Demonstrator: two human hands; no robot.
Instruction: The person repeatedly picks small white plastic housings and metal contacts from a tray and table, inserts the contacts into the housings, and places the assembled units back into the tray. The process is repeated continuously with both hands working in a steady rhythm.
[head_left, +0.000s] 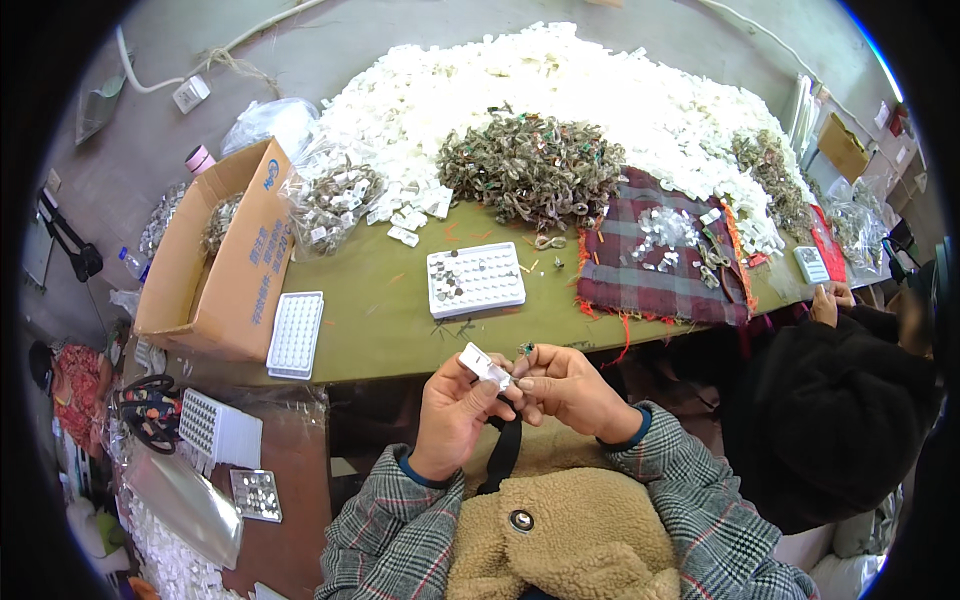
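Close together in front of my chest, both hands work on small parts. My left hand (pixel 452 412) pinches a small white plastic housing (pixel 480 361) between thumb and fingers. My right hand (pixel 575 392) is closed, with a small part showing green and metal (pixel 526 349) at its fingertips. Its fingers touch the lower end of the housing, where the exact contact is hidden. Beyond the hands, a white compartment tray (pixel 500 297) lies on the green table, with small dark and silvery round pieces over its left part.
A large heap of white plastic pieces (pixel 620 85) covers the back. Before it lie tangled grey-brown bundles (pixel 530 170) and a plaid cloth (pixel 640 270) with pliers (pixel 722 272). To the left stand a cardboard box (pixel 225 265) and stacked trays (pixel 235 437). A co-worker (pixel 830 420) sits at right.
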